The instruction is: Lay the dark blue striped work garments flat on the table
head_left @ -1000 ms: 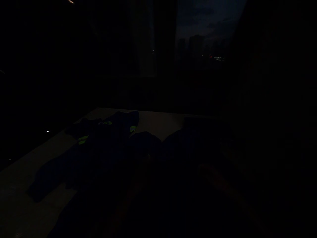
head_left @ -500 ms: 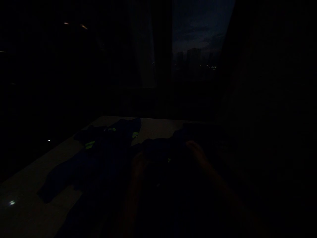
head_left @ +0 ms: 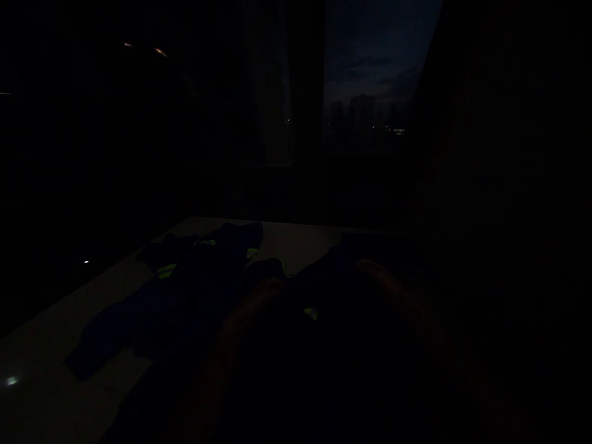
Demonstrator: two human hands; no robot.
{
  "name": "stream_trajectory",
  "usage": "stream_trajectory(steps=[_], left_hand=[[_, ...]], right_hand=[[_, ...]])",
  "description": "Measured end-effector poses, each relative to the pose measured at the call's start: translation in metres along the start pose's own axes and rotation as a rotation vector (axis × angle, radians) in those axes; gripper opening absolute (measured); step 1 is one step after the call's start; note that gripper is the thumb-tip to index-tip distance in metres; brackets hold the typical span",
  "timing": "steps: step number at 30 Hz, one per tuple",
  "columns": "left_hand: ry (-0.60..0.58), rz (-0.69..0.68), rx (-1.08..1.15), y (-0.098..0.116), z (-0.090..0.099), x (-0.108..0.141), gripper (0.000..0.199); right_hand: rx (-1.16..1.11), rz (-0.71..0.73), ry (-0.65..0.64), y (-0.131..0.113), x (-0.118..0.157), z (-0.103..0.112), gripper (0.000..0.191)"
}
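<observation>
The scene is very dark. A dark blue garment [head_left: 324, 271] with a small yellow-green patch lies in front of me, its folds mostly lost in shadow. My left hand [head_left: 268, 288] is at its left part and seems to touch the cloth. At its right part is my right hand [head_left: 374, 270], also against the fabric. Darkness hides the fingers of both hands, so their grip does not show. Left of them, a second-looking stretch of dark blue clothing [head_left: 115, 320] with yellow-green bands is spread out; whether the two are joined I cannot tell.
A pale table [head_left: 41, 357] carries the clothing, and a spot of light reflects at its left front. Its far edge runs below a window [head_left: 374, 74] showing a dusky sky and buildings. The right side is nearly black.
My left hand has moved slightly right and up. Cloth between my hands has changed shape, and its yellow-green patch sits lower. My right hand has shifted slightly right.
</observation>
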State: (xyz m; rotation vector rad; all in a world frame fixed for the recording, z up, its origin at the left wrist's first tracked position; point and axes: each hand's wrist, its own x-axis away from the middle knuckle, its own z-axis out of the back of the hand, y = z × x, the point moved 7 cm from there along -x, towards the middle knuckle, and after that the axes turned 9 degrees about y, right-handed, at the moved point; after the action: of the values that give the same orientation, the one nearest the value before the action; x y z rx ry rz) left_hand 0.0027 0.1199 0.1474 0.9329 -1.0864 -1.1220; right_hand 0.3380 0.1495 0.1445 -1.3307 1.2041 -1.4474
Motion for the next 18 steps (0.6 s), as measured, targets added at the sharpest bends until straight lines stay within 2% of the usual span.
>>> stream_trajectory(steps=[2, 6, 7, 10, 13, 15, 18], left_hand=[[-0.018, 0.036, 0.028, -0.004, 0.004, 0.0, 0.023], [-0.006, 0.031, 0.042, -0.008, 0.012, -0.001, 0.027], [-0.005, 0.021, 0.002, -0.007, 0.012, -0.002, 0.028], [-0.018, -0.023, -0.199, -0.003, 0.009, -0.002, 0.031], [-0.121, -0.036, -0.307, 0.0, 0.002, 0.003, 0.034], [-0.131, -0.034, -0.23, 0.003, 0.002, 0.006, 0.034], [0.01, -0.073, 0.023, 0.008, 0.012, 0.007, 0.035]], right_hand=[[0.076, -0.039, -0.079, 0.005, 0.007, -0.002, 0.036], [0.208, 0.026, -0.249, 0.005, 0.018, -0.008, 0.031], [0.199, 0.026, -0.246, 0.005, 0.019, -0.006, 0.031], [0.028, -0.013, -0.082, 0.007, 0.016, 0.005, 0.035], [-0.095, -0.005, 0.019, 0.011, 0.012, 0.009, 0.04], [-0.08, -0.014, 0.026, 0.015, 0.009, 0.008, 0.041], [-0.026, -0.03, 0.012, 0.017, 0.01, 0.01, 0.042]])
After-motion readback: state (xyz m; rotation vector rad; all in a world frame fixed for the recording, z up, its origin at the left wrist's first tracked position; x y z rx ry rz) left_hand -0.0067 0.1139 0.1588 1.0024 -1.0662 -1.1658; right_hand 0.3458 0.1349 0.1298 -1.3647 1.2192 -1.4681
